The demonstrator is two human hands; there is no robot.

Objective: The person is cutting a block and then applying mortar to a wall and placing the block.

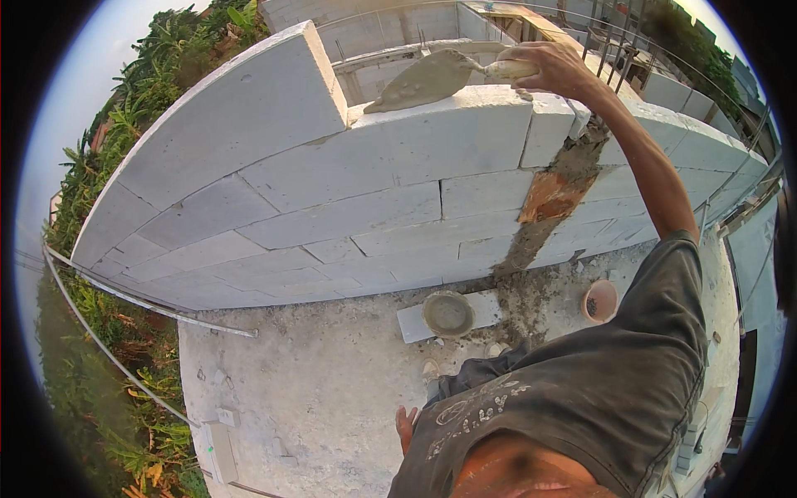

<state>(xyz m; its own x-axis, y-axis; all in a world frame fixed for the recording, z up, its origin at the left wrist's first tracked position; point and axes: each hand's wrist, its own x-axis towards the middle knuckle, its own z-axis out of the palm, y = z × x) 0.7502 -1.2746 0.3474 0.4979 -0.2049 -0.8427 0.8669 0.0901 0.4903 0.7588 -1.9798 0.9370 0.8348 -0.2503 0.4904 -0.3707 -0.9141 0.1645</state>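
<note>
My right hand [554, 70] is closed around the handle of a pointed trowel [432, 76] above the wall of white blocks [390, 153]. The trowel's blade is coated in grey mortar and points left along the wall's top edge, towards the end of a higher block [249, 104]. I cannot tell whether the blade's edge touches the top surface. My left hand [404, 427] hangs low by my side, partly hidden by my shirt, with its visible fingers apart and nothing in them.
A round basin of mortar [449, 314] rests on a white slab [410, 325] by my feet. A pinkish bucket [599, 301] stands right of it. Steel bars [618, 50] rise beyond the wall. Along the floor's left edge runs a metal pipe [207, 323], with greenery outside.
</note>
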